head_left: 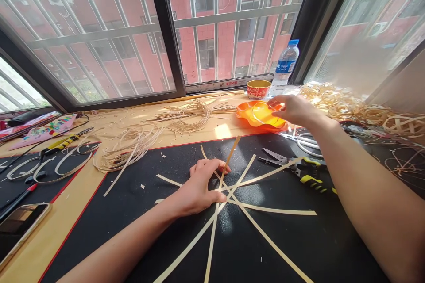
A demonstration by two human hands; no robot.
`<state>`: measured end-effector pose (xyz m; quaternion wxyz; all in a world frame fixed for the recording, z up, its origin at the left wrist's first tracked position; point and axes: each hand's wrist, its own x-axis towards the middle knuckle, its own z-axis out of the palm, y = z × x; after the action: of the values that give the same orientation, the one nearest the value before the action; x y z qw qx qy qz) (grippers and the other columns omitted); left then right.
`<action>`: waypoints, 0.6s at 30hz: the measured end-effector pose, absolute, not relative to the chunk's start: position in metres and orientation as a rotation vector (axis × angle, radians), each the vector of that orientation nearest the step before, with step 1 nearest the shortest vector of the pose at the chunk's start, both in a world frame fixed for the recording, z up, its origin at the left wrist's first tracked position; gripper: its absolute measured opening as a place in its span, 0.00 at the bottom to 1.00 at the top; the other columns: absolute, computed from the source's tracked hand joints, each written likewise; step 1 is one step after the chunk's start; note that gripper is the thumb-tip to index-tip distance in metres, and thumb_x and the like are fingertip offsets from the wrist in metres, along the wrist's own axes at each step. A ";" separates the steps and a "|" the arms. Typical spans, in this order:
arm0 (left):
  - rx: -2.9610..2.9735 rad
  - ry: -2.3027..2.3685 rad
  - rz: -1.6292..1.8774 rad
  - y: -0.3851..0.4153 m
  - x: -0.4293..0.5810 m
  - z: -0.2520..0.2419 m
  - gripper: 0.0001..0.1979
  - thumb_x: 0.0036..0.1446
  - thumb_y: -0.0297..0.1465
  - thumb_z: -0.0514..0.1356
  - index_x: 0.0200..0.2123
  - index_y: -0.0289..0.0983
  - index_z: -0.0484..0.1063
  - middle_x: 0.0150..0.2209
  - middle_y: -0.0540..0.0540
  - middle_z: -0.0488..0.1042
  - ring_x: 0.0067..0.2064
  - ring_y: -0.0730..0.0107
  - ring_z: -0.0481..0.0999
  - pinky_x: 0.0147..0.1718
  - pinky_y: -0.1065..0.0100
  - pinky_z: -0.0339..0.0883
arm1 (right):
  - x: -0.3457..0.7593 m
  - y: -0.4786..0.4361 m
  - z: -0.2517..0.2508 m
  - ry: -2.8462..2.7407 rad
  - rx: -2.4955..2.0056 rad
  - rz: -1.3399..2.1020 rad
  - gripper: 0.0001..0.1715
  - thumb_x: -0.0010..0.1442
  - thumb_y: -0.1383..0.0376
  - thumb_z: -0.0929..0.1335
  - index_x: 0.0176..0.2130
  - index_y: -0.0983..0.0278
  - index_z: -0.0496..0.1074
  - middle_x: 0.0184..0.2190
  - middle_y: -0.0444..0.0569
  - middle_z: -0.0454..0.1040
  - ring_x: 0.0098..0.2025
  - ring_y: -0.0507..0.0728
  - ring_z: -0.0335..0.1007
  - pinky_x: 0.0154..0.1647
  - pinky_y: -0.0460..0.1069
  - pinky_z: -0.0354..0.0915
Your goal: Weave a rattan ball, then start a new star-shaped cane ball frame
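Several flat pale bamboo strips lie crossed in a star on a black mat. My left hand is closed over their crossing, its thumb pressing near the centre and its fingers curled behind. One strip end tilts upward beside those fingers. Farther off to the right, my right hand hovers at the edge of an orange scalloped dish, fingers bent and apart, with nothing visible in them. A pale curved line shows inside the dish, perhaps a strip. The fingertips partly cover the dish's far right side.
Right of the strips lie yellow-black pliers and scissors. Coiled thin canes sit toward the window. A red tin and water bottle stand behind the dish. A phone rests at left; shavings pile at right.
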<state>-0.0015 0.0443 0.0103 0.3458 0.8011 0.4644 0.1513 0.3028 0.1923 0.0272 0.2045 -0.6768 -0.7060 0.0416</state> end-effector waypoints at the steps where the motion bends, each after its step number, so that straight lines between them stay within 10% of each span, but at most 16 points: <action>1: 2.089 1.186 0.386 0.044 -0.002 0.010 0.25 0.44 0.23 0.63 0.48 0.40 0.65 0.49 0.46 0.70 0.55 0.56 0.62 0.56 0.50 0.51 | 0.303 0.192 0.027 -1.974 -1.896 0.108 0.22 0.51 0.70 0.67 0.48 0.61 0.72 0.43 0.50 0.77 0.42 0.60 0.73 0.44 0.53 0.68; 18: 2.026 1.170 0.357 0.044 -0.003 0.010 0.40 0.47 0.23 0.62 0.63 0.42 0.52 0.52 0.45 0.67 0.55 0.60 0.59 0.59 0.56 0.43 | 0.305 0.196 0.026 -1.842 -1.891 -0.207 0.22 0.56 0.70 0.64 0.49 0.65 0.74 0.41 0.58 0.77 0.44 0.64 0.72 0.45 0.55 0.67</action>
<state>-0.0032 0.0441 0.0104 0.3778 0.7926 0.4578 0.1396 0.3048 0.1959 0.0263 0.2441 -0.6925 -0.6746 -0.0756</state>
